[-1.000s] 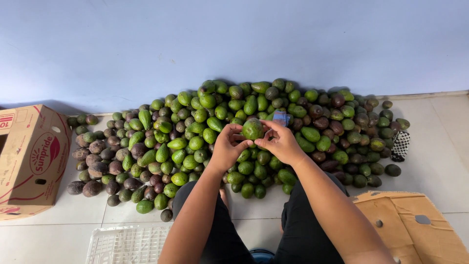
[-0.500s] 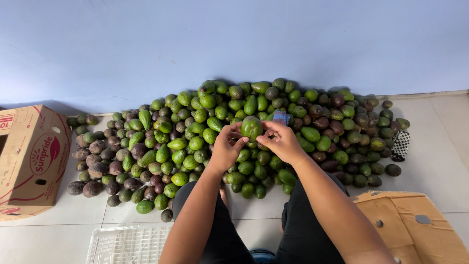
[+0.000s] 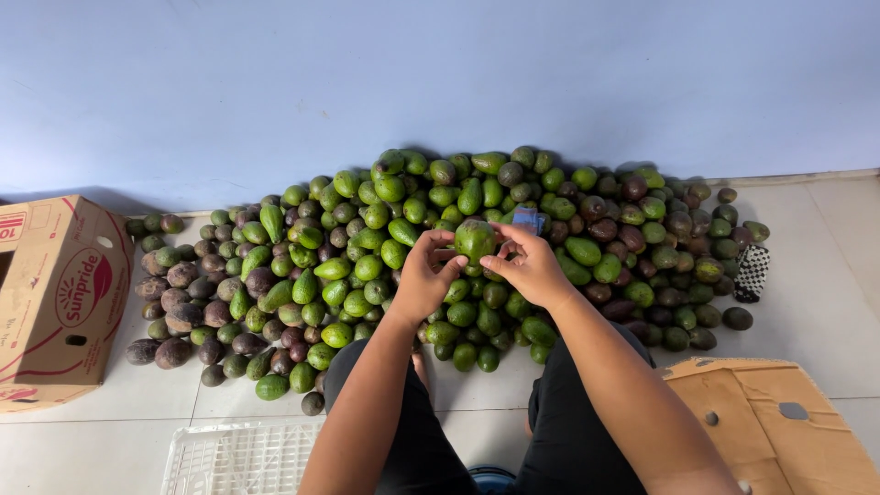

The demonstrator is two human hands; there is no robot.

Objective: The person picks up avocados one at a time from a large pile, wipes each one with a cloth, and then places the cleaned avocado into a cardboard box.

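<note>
Both hands, left hand (image 3: 423, 280) and right hand (image 3: 530, 266), grip one green avocado (image 3: 475, 238) with closed fingers over the pile (image 3: 367, 266) against the floor's wall edge; the crate (image 3: 238, 458) looks empty, sorting barely begun.

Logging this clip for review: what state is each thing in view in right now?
Green avocado: lifted above the pile, held between both hands.
Left hand: fingers closed on the avocado's left side.
Right hand: fingers on its right side.
Avocado pile: loose heap on the floor, green mixed with dark ones.
Cardboard box: lying on its side.
Flattened cardboard: lying flat.
White crate: partly in view.
</note>
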